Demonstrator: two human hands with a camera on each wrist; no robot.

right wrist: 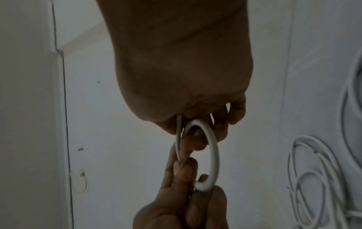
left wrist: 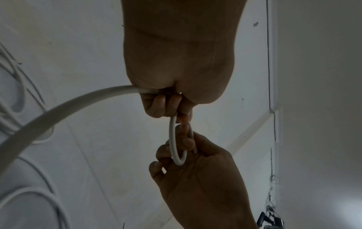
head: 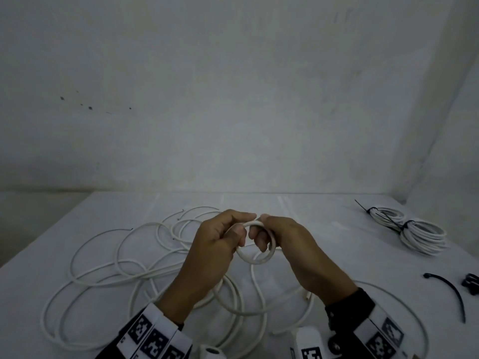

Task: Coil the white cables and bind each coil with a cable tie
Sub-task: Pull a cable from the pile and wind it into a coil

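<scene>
Above the middle of the table, both hands hold a small loop (head: 256, 258) of white cable. My left hand (head: 239, 230) pinches the loop's top left, thumb over curled fingers. My right hand (head: 267, 229) grips the top right with fingers curled through the ring. In the left wrist view, the left hand (left wrist: 166, 105) clasps the cable (left wrist: 58, 111), which trails off left, while the loop (left wrist: 173, 147) runs down into the right hand (left wrist: 188, 148). From the right wrist camera, the loop (right wrist: 213, 151) hangs between the right hand (right wrist: 205, 128) and the left hand (right wrist: 186, 182).
Loose white cables (head: 103, 268) sprawl over the white table (head: 337, 244) at left and under my wrists. Two coils (head: 386, 215) (head: 422, 235) bound with black ties lie at the back right. A loose black cable tie (head: 448, 288) and a small black object (head: 470, 283) lie at the right edge.
</scene>
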